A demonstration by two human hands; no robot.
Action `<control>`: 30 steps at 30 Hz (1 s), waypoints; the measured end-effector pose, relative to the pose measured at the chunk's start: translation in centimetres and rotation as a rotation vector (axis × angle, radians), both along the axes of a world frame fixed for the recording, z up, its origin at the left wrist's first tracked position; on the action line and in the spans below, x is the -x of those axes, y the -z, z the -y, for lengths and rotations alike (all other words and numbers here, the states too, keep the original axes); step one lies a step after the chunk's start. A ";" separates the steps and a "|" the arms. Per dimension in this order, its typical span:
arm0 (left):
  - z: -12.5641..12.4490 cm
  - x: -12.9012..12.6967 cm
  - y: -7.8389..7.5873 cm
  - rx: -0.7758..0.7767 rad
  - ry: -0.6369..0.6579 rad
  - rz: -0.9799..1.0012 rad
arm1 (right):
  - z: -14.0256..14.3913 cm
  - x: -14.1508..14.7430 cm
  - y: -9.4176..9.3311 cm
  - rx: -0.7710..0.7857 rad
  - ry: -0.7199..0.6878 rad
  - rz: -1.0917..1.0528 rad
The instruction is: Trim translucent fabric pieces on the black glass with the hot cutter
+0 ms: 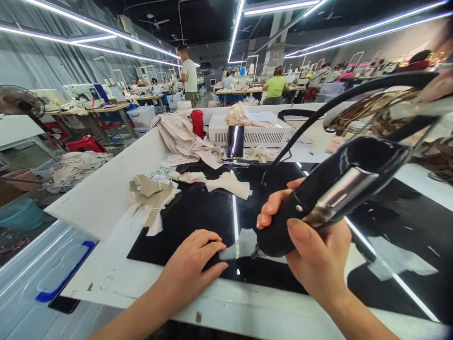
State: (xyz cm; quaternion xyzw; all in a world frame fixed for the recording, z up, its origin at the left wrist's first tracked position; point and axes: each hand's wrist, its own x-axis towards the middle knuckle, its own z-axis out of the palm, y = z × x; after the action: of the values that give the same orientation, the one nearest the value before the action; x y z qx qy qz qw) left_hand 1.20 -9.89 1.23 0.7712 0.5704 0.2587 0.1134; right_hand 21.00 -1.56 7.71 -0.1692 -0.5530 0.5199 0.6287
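At near edge of glossy black work surface [198,212]: right hand [318,255] clamped around black handheld tool [318,198], thumb on top, fingers wrapped beneath. Tool's long axis runs from lower left to upper right, tip pointing down-left toward the surface, thick cable [336,101] arcing up and back toward far right corner. Tip sits just above the surface, between both hands; contact can't be confirmed.

Left hand [198,259] flat, palm down, fingers together and pressing on the black surface just left of tool tip. Whether something thin lies pinned beneath can't be told against the black and the glare. Left hand closer to tip than any loose fabric.

Further out, toward left edge: beige fabric scraps [150,198] in a loose pile. Past centre: small cream pieces [226,182], well apart from both hands. Toward far edge: heaped cloth [184,137], red cup [197,123], dark phone [235,140] leaning on white machine box [247,132]. Off left edge of table: blue-handled plastic bin lid [53,269]. Background: other people at sewing stations.
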 end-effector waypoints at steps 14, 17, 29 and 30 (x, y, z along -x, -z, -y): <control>-0.2 -0.7 0.4 0.023 -0.088 0.152 | -0.2 3.9 1.0 -0.028 -0.013 -0.024; -0.1 -0.8 0.5 0.024 -0.132 0.140 | -0.1 3.9 1.1 -0.019 -0.011 -0.023; -0.2 -1.2 0.1 -0.022 -0.236 0.072 | -0.1 4.4 1.5 -0.028 -0.004 -0.028; -0.2 -1.2 0.1 -0.018 -0.239 0.074 | -0.1 4.4 1.5 -0.032 -0.005 -0.027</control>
State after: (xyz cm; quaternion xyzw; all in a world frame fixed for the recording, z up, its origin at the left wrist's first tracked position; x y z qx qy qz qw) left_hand 2.45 -9.72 1.12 0.6886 0.6515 0.3037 0.0959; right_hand 16.59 -1.41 6.20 -0.1509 -0.5530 0.5147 0.6375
